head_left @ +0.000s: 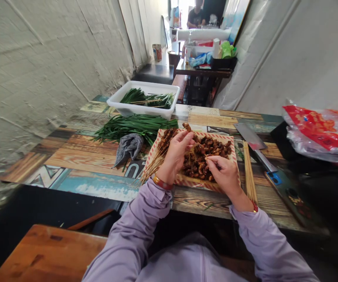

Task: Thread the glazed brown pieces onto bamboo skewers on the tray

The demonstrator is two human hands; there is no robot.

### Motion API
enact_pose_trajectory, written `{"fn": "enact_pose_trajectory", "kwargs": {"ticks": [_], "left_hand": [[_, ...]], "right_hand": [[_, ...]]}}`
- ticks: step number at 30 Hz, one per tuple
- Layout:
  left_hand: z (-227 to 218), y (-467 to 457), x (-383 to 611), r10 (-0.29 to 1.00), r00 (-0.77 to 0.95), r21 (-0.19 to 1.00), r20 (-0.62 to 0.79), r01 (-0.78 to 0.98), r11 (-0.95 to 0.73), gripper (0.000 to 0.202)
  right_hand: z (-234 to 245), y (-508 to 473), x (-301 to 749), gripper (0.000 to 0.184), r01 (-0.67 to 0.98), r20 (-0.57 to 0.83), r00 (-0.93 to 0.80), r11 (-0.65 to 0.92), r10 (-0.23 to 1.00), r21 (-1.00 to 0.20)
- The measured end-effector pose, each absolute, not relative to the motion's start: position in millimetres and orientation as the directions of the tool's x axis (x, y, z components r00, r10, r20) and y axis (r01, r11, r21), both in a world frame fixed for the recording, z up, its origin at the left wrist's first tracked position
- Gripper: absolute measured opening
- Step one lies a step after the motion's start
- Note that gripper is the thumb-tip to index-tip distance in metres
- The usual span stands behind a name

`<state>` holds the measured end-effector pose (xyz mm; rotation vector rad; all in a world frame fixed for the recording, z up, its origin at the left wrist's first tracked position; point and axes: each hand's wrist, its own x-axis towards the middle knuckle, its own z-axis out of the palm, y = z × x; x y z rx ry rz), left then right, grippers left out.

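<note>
A red-and-white patterned tray (186, 181) on the wooden table holds a heap of brown meat pieces (206, 150) and, at its left side, several loaded skewers (160, 152). My left hand (177, 152) is closed on a skewer with meat pieces threaded on it, the top piece (186, 126) sticking up above my fingers. My right hand (223, 172) hovers over the heap, its fingers pinched on a small meat piece close to the skewer. Both arms wear lilac sleeves.
Bare bamboo skewers (249, 172) lie right of the tray, beside a cleaver (252, 143). Green chives (133, 126) and a grey cloth (128, 145) lie to the left, a white tub (145, 107) of chives behind. Plastic bags (318, 131) sit at right. A person sits far back.
</note>
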<state>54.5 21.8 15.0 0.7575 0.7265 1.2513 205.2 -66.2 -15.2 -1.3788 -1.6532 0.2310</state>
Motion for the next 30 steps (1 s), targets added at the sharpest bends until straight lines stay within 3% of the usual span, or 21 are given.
{"fn": "enact_pose_trajectory", "kwargs": {"ticks": [8, 30], "left_hand": [[16.4, 33.2, 39.4, 0.993, 0.100, 0.748, -0.056, -0.654, 0.108, 0.037], [13.9, 31.8, 36.2, 0.983, 0.175, 0.747, -0.051, -0.646, 0.153, 0.021]], "right_hand": [[-18.3, -66.6, 204.8, 0.017, 0.694, 0.561, 0.018, 0.394, 0.828, -0.603], [-14.7, -66.5, 207.1, 0.020, 0.694, 0.549, -0.024, 0.409, 0.835, -0.592]]}}
